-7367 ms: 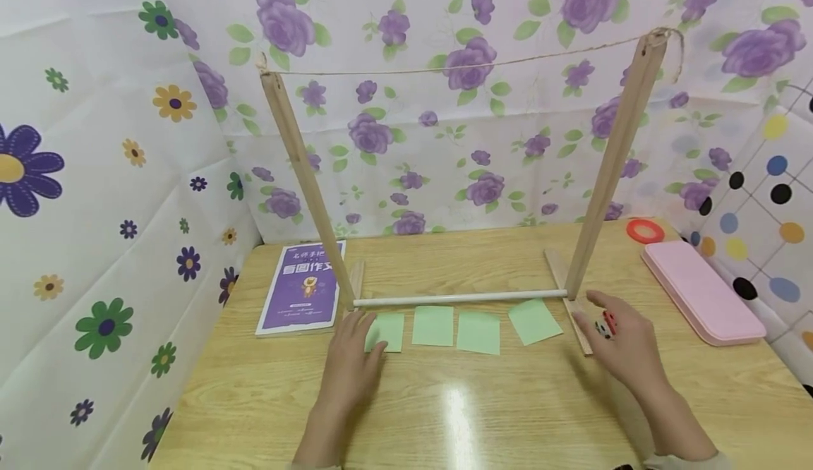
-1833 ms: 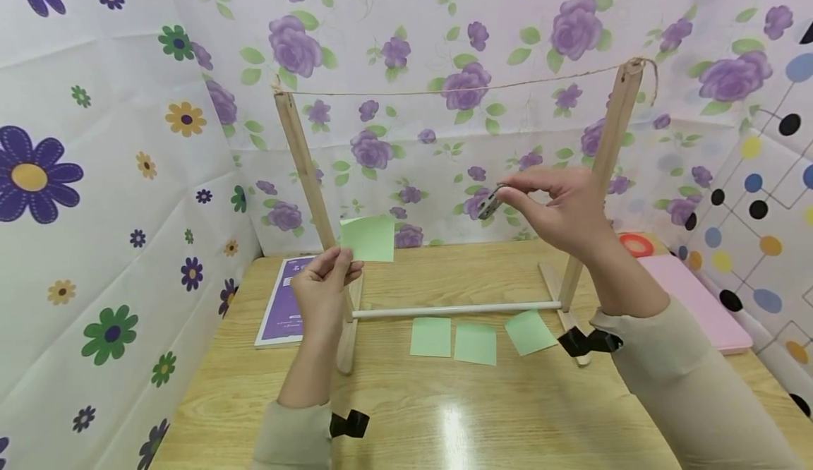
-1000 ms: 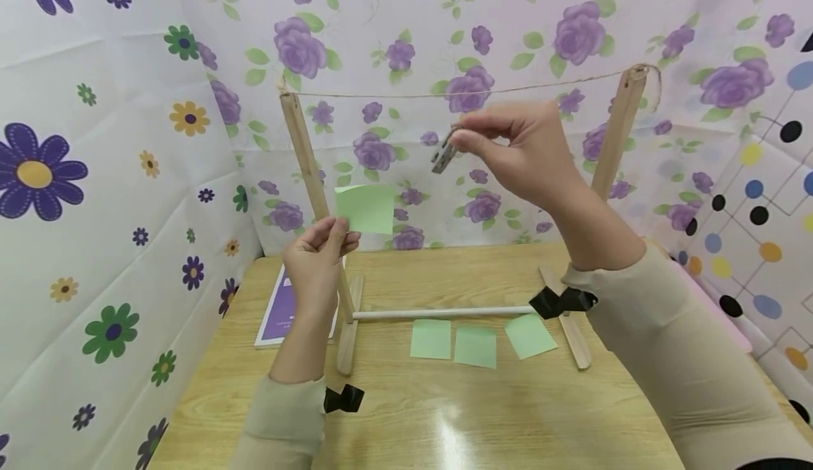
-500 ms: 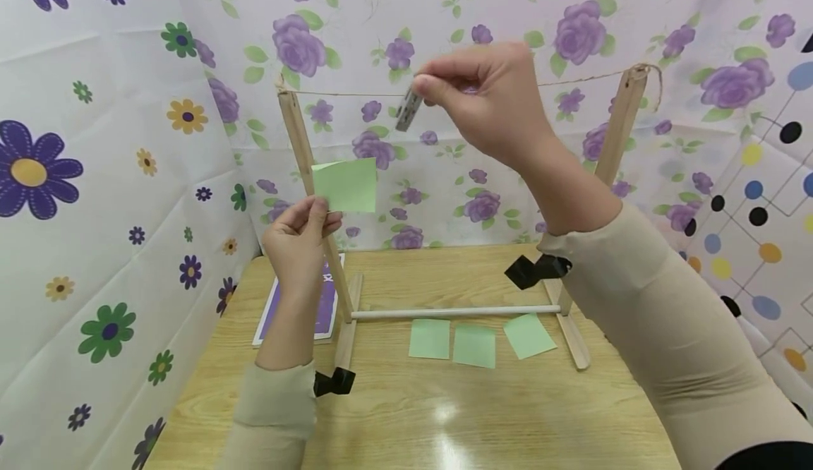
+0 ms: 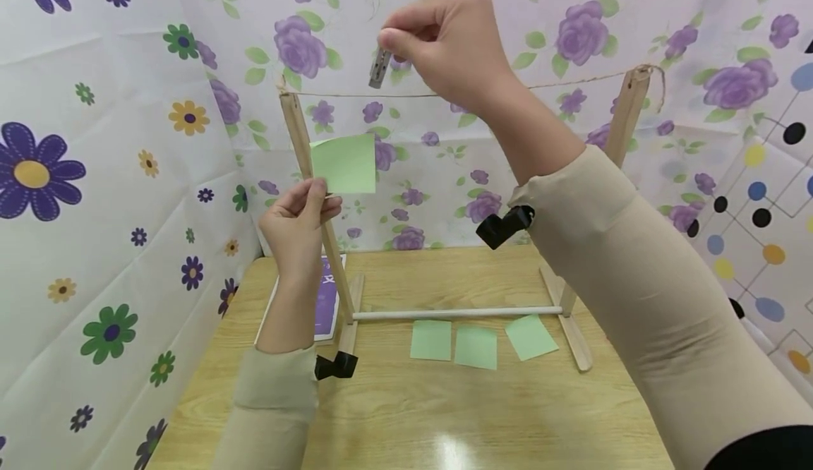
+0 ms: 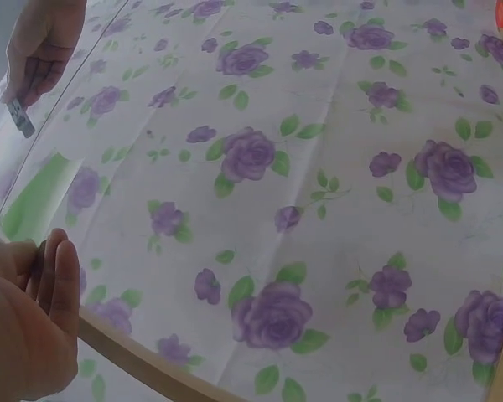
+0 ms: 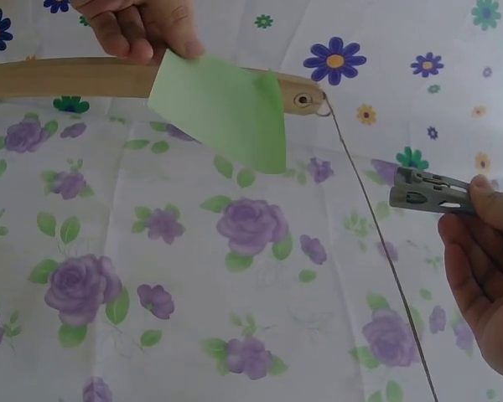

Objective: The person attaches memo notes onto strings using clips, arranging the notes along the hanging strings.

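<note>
My left hand (image 5: 298, 219) pinches a green sticky note (image 5: 346, 164) by its lower left corner, in front of the left wooden post (image 5: 294, 124). My right hand (image 5: 451, 43) holds a grey clothespin (image 5: 380, 68) between thumb and forefinger, its nose pointing down. In the head view the clothespin's tip overlaps a spot just above the twine (image 5: 343, 94) strung between the posts. The right wrist view shows the clothespin (image 7: 432, 193) with its jaws closed, apart from the note (image 7: 222, 113). The note's top edge is below the twine in the head view.
Three more green sticky notes (image 5: 476, 347) lie on the wooden table (image 5: 394, 413) in front of the frame's white crossbar (image 5: 457, 312). A purple book (image 5: 327, 304) lies behind my left forearm. The right post (image 5: 625, 117) stands behind my right arm.
The left hand has picked the leftmost sticky note off the table and raised it. The right hand has taken a clothespin and moved up and left, to the twine's height.
</note>
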Demonstrator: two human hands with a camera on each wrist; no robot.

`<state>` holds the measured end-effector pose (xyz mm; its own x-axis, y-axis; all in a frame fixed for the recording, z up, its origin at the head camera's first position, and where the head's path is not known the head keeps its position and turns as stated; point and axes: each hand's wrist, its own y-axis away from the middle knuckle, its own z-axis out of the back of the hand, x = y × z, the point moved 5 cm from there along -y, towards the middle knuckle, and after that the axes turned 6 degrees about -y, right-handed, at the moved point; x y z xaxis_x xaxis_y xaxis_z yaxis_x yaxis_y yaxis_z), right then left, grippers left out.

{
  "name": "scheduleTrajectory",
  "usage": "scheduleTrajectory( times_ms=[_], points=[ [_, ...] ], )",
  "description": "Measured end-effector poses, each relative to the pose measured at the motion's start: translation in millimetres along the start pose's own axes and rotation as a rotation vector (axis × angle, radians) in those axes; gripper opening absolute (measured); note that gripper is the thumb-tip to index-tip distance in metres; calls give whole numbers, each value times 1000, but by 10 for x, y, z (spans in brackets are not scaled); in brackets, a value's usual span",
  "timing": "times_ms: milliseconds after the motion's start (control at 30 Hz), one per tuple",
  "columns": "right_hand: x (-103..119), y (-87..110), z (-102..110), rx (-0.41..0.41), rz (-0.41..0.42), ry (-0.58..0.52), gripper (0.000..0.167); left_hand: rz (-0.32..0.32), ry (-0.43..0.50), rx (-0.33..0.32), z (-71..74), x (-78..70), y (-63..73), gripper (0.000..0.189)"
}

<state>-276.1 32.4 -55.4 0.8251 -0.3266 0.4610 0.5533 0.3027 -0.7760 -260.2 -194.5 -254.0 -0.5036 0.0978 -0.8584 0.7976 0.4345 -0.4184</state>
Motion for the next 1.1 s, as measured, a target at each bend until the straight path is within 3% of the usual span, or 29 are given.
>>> scheduleTrajectory(
  times_ms=[333, 833, 1100],
  points=[
    [137, -172, -243, 78, 21, 78, 19, -56, 24, -23, 6, -158, -140, 20],
    [-7, -263, -500, 154, -115, 34, 19, -38, 44, -21, 39, -98, -156, 18],
    [-3, -275, -507, 177, -85, 0, 18, -56, 46, -38, 19, -136, -196, 20]
  ],
)
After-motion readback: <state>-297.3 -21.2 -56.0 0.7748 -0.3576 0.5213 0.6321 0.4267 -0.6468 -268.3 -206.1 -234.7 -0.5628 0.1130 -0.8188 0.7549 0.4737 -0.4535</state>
